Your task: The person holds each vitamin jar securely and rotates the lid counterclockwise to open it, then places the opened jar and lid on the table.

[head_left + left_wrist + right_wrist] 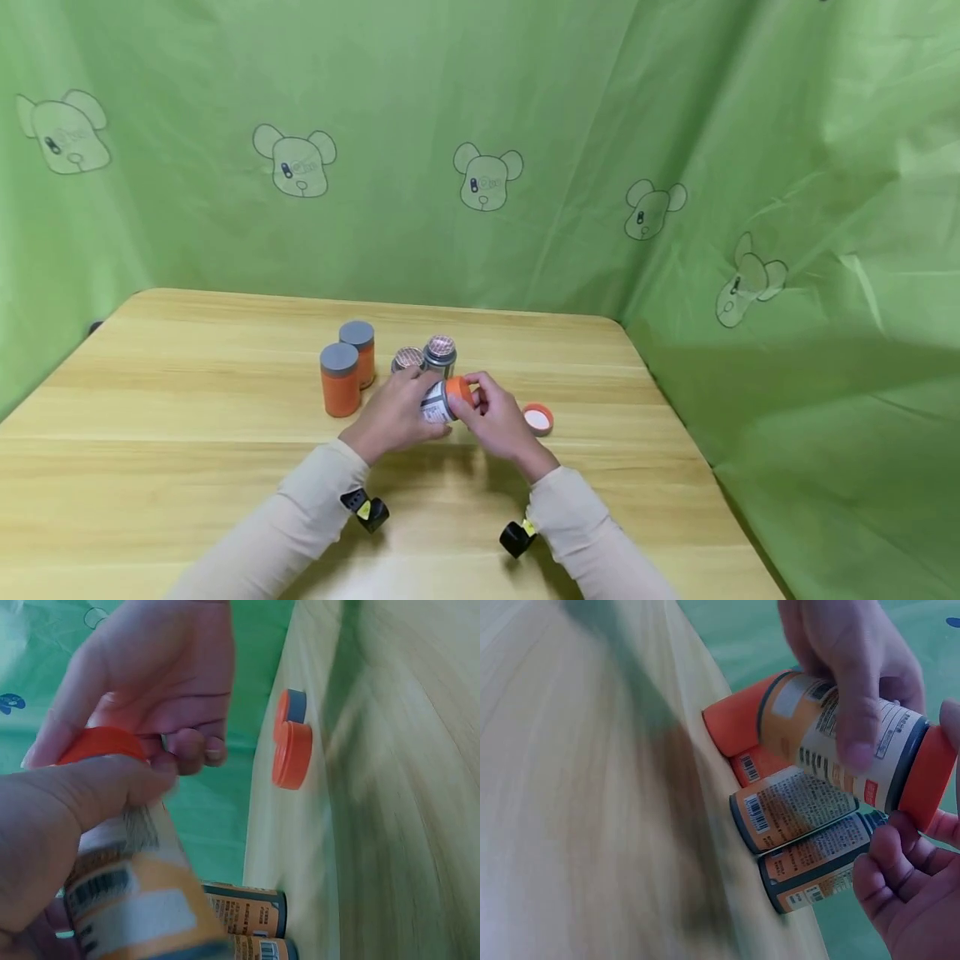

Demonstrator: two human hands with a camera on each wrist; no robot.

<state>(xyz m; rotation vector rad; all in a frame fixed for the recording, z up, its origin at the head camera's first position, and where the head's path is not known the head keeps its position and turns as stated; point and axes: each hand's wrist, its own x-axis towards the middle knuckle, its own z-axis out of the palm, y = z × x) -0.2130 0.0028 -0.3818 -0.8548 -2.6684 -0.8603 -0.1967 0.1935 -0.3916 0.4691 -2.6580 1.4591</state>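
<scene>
Over the middle of the worktop (187,375), both hands meet at one labelled jar (434,405), which is lifted clear of the wood and tipped on its side. The left hand (397,414) has its fingers wrapped round the body of the jar, while the right hand (497,423) grips the orange lid (460,392) between thumb and curled fingers; the lid sits on the jar, above a dark band at its neck. In the right wrist view the jar's label shows printed text, a barcode and a small red patch. Just behind the left hand stand two lidless jars (440,347), upright and side by side, their tops covered in a pinkish pattern of crossed lines, with barcodes on their labels. To the left of these are two orange jars (341,393) with grey lids (339,358), both upright, one a little behind the other; whether they touch is hard to tell. Near the right hand, on its right, a loose lid (537,419) shows its white inside and orange rim, and the left wrist view has two such lids close together on the wood. Pale sleeves (300,508) cover the forearms, each with a small black device (371,510) at the wrist. Green sheeting (390,75) printed with bear heads (300,169) hangs behind and at the right.
</scene>
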